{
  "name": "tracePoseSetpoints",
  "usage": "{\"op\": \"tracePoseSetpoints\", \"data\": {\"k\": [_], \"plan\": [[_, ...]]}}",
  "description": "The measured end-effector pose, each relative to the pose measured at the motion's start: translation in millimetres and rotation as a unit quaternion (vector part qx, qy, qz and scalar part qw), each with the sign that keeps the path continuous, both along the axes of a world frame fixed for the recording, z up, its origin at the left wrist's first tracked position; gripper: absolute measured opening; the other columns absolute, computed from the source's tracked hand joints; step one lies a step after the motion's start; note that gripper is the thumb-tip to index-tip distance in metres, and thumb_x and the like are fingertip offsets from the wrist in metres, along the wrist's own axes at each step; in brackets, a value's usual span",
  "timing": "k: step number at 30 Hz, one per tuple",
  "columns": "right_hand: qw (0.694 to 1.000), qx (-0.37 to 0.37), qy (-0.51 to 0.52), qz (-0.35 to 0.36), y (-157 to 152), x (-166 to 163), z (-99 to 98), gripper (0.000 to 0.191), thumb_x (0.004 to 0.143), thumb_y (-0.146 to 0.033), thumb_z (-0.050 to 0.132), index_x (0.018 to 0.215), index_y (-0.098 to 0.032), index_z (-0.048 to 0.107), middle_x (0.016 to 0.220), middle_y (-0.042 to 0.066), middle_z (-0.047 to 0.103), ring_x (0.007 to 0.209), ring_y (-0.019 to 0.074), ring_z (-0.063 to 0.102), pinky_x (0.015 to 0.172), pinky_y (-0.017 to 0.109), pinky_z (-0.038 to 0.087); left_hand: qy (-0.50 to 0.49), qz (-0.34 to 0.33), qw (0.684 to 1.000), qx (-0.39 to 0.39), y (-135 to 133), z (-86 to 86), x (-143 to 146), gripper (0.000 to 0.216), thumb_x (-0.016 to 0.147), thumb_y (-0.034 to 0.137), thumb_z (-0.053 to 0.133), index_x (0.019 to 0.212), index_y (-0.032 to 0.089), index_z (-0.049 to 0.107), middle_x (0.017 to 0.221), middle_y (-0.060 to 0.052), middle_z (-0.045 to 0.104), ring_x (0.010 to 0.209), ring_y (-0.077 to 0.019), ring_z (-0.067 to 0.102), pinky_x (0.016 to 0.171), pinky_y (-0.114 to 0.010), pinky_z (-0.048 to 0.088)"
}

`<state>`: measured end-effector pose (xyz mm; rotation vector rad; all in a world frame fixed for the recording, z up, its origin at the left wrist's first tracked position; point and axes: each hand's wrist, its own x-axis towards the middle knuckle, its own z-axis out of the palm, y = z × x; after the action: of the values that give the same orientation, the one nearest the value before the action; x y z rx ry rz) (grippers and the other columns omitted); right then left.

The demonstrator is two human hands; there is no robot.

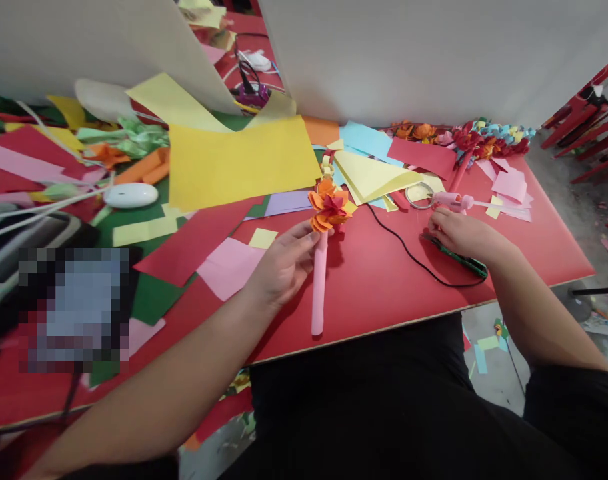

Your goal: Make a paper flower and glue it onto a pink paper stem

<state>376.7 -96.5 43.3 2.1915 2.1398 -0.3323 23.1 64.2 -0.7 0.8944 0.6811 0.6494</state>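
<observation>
My left hand [284,263] is closed around a rolled pink paper stem [319,293] topped with an orange and red paper flower [329,207], held over the red table [384,287]. My right hand [459,233] rests on the table to the right, fingers curled on a pink glue gun [451,200] whose black cord [409,257] runs across the table. A dark green tool [461,260] lies under that hand.
Yellow sheets [239,160], pink, red and blue paper cover the back of the table. A row of finished paper flowers [479,140] lies at the back right. A tape roll [419,195] is near the glue gun. A white mouse [131,195] sits left.
</observation>
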Motion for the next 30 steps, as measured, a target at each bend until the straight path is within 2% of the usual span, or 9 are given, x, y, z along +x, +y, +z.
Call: {"op": "tracePoseSetpoints", "data": {"k": [5, 7, 9, 12, 16, 20, 26, 30], "plan": [[0.996, -0.007, 0.074, -0.043, 17, -6, 7.4, 0.012, 0.107, -0.021, 0.053, 0.097, -0.023, 0.060, 0.103, 0.012, 0.076, 0.085, 0.0253, 0.069, 0.070, 0.034, 0.044, -0.010, 0.002, 1.000, 0.002, 1, -1.0, 0, 0.030, 0.082, 0.035, 0.098, 0.101, 0.018, 0.083, 0.085, -0.003, 0.071, 0.069, -0.0122, 0.062, 0.059, -0.021, 0.058], [0.990, -0.019, 0.129, -0.055, 20, -10, 12.7, 0.012, 0.104, -0.018, 0.054, 0.094, -0.024, 0.056, 0.097, 0.010, 0.078, 0.083, 0.0238, 0.070, 0.071, 0.034, 0.048, -0.016, 0.009, 1.000, -0.003, 1, -1.3, 0, 0.033, 0.080, 0.036, 0.100, 0.102, 0.018, 0.084, 0.090, -0.004, 0.073, 0.072, -0.0121, 0.063, 0.062, -0.021, 0.059], [0.977, -0.028, 0.204, -0.061, 22, -13, 18.2, 0.013, 0.103, -0.017, 0.056, 0.093, -0.025, 0.054, 0.094, 0.008, 0.079, 0.084, 0.0231, 0.074, 0.075, 0.034, 0.053, -0.019, 0.012, 1.000, -0.005, 1, -1.5, 0, 0.034, 0.079, 0.036, 0.101, 0.102, 0.019, 0.084, 0.094, -0.004, 0.075, 0.074, -0.0125, 0.064, 0.064, -0.021, 0.060], [0.943, -0.012, 0.322, -0.085, 20, -18, 26.3, 0.011, 0.106, -0.026, 0.062, 0.097, -0.026, 0.054, 0.091, 0.004, 0.080, 0.085, 0.0217, 0.077, 0.079, 0.034, 0.060, -0.018, 0.006, 1.000, -0.002, 0, -1.3, 0, 0.032, 0.082, 0.037, 0.100, 0.103, 0.019, 0.084, 0.093, -0.005, 0.075, 0.074, -0.0129, 0.064, 0.065, -0.022, 0.061], [0.893, 0.048, 0.433, -0.110, 14, -24, 37.7, 0.027, 0.105, -0.048, 0.074, 0.101, -0.027, 0.059, 0.088, 0.003, 0.076, 0.083, 0.0198, 0.074, 0.079, 0.035, 0.064, -0.018, -0.006, 1.000, -0.003, -1, -0.2, -1, 0.030, 0.084, 0.037, 0.098, 0.101, 0.019, 0.082, 0.083, -0.002, 0.070, 0.067, -0.0129, 0.060, 0.062, -0.025, 0.059], [0.861, 0.144, 0.466, -0.144, 12, -29, 44.3, 0.041, 0.099, -0.063, 0.081, 0.102, -0.028, 0.060, 0.092, 0.004, 0.074, 0.088, 0.0220, 0.074, 0.081, 0.040, 0.067, -0.012, -0.001, 1.000, 0.000, -1, 1.0, 0, 0.025, 0.085, 0.034, 0.095, 0.100, 0.020, 0.081, 0.088, -0.004, 0.073, 0.070, -0.0144, 0.062, 0.063, -0.026, 0.057], [0.820, 0.273, 0.473, -0.170, 19, -36, 47.6, 0.043, 0.101, -0.068, 0.076, 0.104, -0.030, 0.056, 0.104, 0.005, 0.071, 0.104, 0.0237, 0.076, 0.082, 0.040, 0.070, -0.004, 0.000, 1.000, -0.001, 0, -0.1, 0, 0.027, 0.085, 0.035, 0.096, 0.103, 0.021, 0.082, 0.090, -0.004, 0.074, 0.071, -0.0153, 0.062, 0.063, -0.027, 0.057], [0.801, 0.349, 0.459, -0.162, 28, -42, 57.5, 0.033, 0.104, -0.061, 0.074, 0.104, -0.031, 0.059, 0.114, 0.003, 0.071, 0.116, 0.0223, 0.077, 0.093, 0.039, 0.070, 0.007, 0.002, 1.000, -0.004, 1, 0.1, 0, 0.028, 0.085, 0.035, 0.096, 0.104, 0.021, 0.082, 0.087, -0.004, 0.073, 0.071, -0.0161, 0.064, 0.061, -0.027, 0.056]]}}
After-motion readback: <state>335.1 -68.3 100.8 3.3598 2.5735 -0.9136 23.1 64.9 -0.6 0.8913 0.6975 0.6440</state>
